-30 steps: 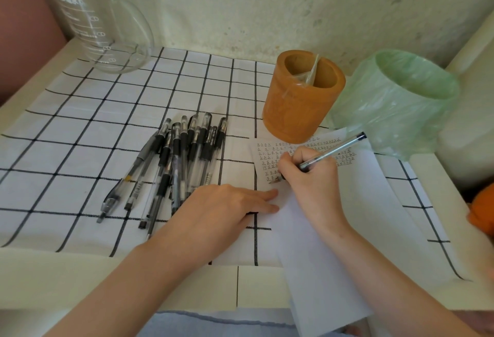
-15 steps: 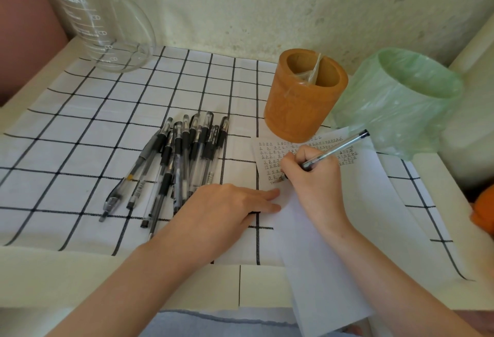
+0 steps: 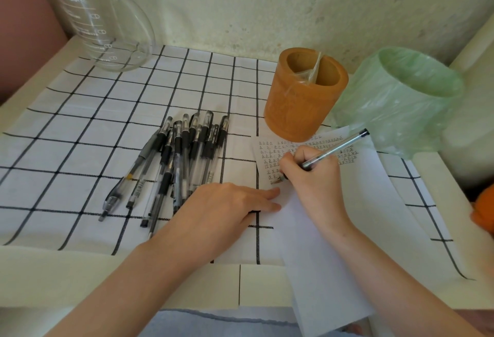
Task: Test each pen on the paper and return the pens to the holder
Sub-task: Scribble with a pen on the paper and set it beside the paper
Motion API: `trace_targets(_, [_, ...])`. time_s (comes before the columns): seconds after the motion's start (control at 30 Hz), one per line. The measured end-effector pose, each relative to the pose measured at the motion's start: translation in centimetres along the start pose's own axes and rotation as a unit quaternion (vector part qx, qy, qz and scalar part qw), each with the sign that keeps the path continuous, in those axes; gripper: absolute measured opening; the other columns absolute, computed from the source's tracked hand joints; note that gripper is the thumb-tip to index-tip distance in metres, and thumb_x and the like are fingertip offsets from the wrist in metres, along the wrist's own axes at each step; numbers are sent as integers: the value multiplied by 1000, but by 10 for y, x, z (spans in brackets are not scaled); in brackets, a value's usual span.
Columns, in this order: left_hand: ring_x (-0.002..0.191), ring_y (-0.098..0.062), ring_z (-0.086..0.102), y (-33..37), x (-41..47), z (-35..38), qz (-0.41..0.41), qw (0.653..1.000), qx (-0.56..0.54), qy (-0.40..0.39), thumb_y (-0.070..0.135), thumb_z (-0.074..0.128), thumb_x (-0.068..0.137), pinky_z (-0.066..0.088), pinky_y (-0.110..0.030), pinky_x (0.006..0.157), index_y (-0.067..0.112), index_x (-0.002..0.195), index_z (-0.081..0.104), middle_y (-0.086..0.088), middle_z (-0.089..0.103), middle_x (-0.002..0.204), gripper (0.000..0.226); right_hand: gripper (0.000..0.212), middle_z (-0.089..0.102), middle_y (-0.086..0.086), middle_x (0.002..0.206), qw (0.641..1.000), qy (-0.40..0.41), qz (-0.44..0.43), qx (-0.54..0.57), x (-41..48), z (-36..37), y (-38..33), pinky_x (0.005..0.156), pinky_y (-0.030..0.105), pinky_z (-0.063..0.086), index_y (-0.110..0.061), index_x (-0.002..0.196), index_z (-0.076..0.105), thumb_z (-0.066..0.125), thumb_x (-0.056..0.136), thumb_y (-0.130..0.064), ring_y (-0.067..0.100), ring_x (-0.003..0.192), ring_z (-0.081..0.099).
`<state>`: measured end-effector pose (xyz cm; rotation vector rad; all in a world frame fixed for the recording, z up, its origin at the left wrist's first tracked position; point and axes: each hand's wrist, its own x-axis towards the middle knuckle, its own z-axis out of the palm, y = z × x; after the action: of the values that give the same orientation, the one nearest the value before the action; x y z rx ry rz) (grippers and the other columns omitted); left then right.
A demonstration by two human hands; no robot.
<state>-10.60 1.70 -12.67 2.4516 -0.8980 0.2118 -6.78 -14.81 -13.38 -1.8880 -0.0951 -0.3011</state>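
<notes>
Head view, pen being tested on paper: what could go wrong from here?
The paper hangs over the table front edge, held at its left edge by the left hand; it may slip as the right hand writes with the pen. The holder contains clear plastic, which may block the pen's return.

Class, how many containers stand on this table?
3: a glass jug back left, an orange pen holder behind the paper, a green-lined bin far right. None looks hidden.
</notes>
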Motion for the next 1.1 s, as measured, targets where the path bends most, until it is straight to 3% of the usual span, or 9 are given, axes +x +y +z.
trace_targets(0.13, [78, -2, 69, 0, 1, 0, -3, 1000, -5, -6, 14, 66, 72, 56, -21, 53, 36, 97, 72, 22, 66, 107, 33, 43, 33, -10, 40, 1000, -2, -4, -4, 0, 1, 0, 50, 11, 35, -11, 49, 35, 59, 81, 7, 0, 39, 41])
trace_targets(0.27, [70, 1, 66, 1, 0, -1, -8, 1000, -7, -10, 11, 76, 69, 52, -18, 50, 36, 96, 72, 23, 66, 106, 37, 42, 28, -7, 45, 1000, 14, -3, -3, 0, 1, -1, 51, 16, 34, -12, 51, 33, 58, 78, 7, 5, 46, 32])
trace_targets(0.37, [74, -2, 68, 0, 0, -1, -2, 1000, -10, -10, 10, 75, 69, 56, -22, 50, 35, 97, 72, 21, 66, 107, 37, 38, 27, -1, 48, 1000, 15, 4, 5, 0, 1, -2, 50, 13, 34, -7, 53, 34, 57, 79, 9, 2, 41, 37])
trace_targets(0.57, [72, -4, 69, 1, 0, 0, -11, 1000, -7, -16, 9, 74, 71, 57, -25, 50, 34, 98, 72, 20, 66, 109, 37, 45, 30, -11, 40, 1000, -7, 5, -5, 1, -2, -1, 52, 14, 35, -15, 50, 32, 58, 79, 8, 1, 41, 39])
trace_targets(0.77, [88, -9, 69, 4, 1, -1, -33, 999, -5, -28, 8, 67, 81, 58, -31, 66, 35, 106, 69, 23, 59, 118, 37, 49, 39, -13, 37, 1000, -19, -2, -11, 3, -2, -4, 52, 13, 35, -22, 46, 35, 58, 80, 5, 0, 42, 40])
trace_targets(0.9, [84, -13, 71, 6, 1, -1, -34, 999, -8, -30, 6, 69, 79, 59, -34, 61, 33, 104, 71, 21, 62, 116, 36, 47, 34, -12, 38, 1000, -7, -4, 4, -2, -2, -3, 51, 8, 34, -16, 50, 31, 57, 82, 8, -2, 40, 46])
trace_targets(1.1, [90, -10, 69, 9, 0, -4, -50, 998, -9, -43, 11, 63, 85, 57, -32, 69, 37, 110, 67, 26, 56, 121, 36, 48, 36, -12, 37, 1000, -6, -2, 1, -1, -1, 0, 51, 12, 34, -17, 49, 34, 58, 83, 4, -1, 39, 44])
